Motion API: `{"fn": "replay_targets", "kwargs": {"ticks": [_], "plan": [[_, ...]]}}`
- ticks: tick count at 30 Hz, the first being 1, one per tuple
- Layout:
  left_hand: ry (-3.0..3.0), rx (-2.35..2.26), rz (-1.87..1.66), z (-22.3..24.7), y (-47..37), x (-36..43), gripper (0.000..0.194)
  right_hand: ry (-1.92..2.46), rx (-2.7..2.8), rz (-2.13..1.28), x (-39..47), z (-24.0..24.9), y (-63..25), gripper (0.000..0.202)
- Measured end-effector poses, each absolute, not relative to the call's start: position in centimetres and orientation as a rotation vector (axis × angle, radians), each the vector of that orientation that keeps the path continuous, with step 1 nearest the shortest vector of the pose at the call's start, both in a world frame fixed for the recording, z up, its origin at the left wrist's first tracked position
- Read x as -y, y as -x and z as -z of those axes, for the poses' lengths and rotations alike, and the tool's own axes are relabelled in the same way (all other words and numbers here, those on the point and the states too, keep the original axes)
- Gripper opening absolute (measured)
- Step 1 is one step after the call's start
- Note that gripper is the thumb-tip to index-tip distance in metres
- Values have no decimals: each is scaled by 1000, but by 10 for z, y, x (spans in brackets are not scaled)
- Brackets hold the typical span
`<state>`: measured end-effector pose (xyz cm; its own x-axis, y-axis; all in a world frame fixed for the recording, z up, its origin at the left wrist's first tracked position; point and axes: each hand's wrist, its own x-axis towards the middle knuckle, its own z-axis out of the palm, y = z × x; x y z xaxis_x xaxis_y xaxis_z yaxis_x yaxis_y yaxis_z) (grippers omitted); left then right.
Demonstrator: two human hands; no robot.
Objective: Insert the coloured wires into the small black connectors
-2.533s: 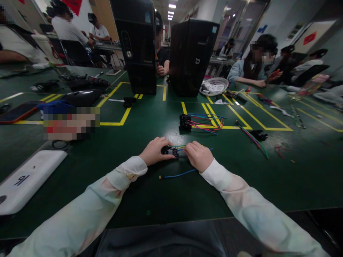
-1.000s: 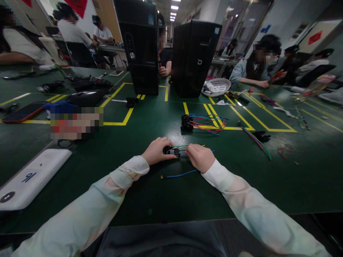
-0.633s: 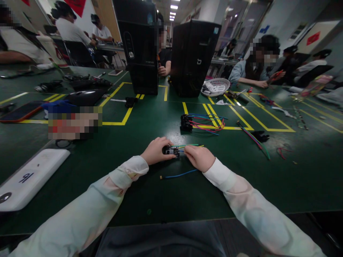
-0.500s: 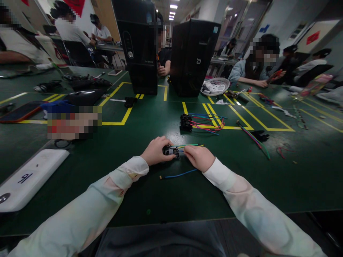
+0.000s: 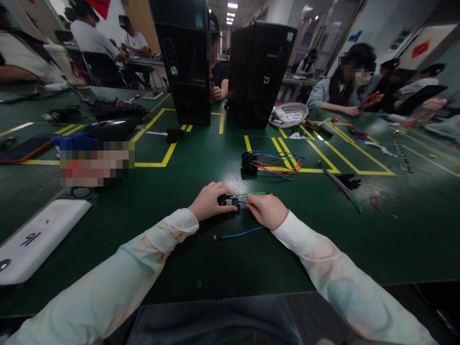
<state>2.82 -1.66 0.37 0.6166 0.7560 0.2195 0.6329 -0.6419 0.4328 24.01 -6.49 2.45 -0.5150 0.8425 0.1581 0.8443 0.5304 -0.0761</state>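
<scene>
My left hand [image 5: 211, 201] is closed around a small black connector housing [image 5: 230, 202], thumb along its near side and fingers on the far side. Green and yellow wires run to the right from the housing, past my right hand. My right hand [image 5: 268, 210] pinches a blue wire [image 5: 243, 202] close to the housing's right end; whether the wire's tip is inside the housing cannot be made out. Another blue wire [image 5: 239, 234] with a brass-coloured end lies on the green table [image 5: 201, 258], its right end under or beside my right hand.
Beyond my hands lies a stack of black connectors [image 5: 249, 163] with coloured wires. Loose wires [image 5: 341, 187] and a black part [image 5: 349, 181] are to the right. Two black computer towers [image 5: 190, 72] and a white basket [image 5: 289, 115] stand farther back. A white case [image 5: 43, 239] lies left.
Both hands keep nearly the same place and grip on the housing and the blue wire. The view has shifted very slightly.
</scene>
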Motion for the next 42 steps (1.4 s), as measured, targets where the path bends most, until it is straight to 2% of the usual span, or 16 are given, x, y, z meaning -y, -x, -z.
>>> {"fn": "replay_targets", "kwargs": {"ticks": [10,26,42], "plan": [[-2498,-1102,-561,-5,-29,17,43,1490,2586,46,67,-24,-238,16],[-2462,-1143,-504,-9,-31,19,40,1150,2469,622,67,-16,-239,21],[-2468,-1147,-520,-7,-30,18,42,1201,2541,150,61,-12,-240,17]]}}
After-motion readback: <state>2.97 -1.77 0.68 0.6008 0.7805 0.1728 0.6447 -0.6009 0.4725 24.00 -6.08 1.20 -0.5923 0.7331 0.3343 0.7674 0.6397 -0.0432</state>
